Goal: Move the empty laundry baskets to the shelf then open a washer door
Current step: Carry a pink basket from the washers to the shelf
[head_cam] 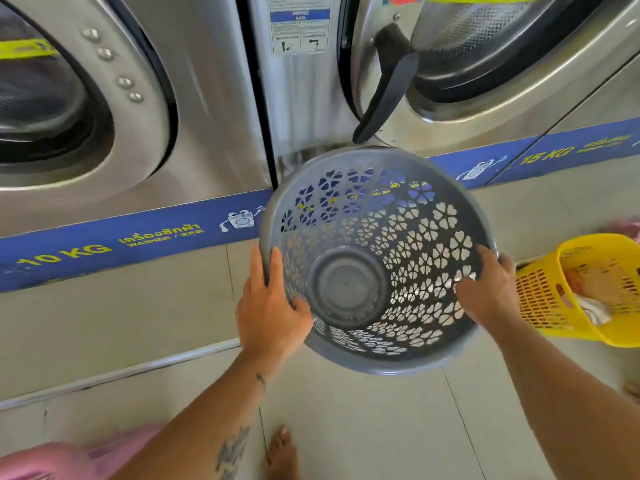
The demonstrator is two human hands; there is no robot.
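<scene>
I hold a round grey laundry basket (377, 261) with flower-shaped holes in the air in front of me; it is empty and its mouth faces me. My left hand (272, 306) grips its left rim and my right hand (485, 289) grips its right rim. Behind it stand two steel washers: the left washer door (69, 95) is shut, and the right washer door (485, 64) has a black handle (388, 88) hanging just above the basket.
A yellow basket (585, 292) with some cloth inside lies tilted on the tiled floor at the right. Pink fabric (69, 459) shows at the bottom left. My bare foot (282, 455) stands on the floor below the basket. A blue strip (121, 240) runs along the washers' base.
</scene>
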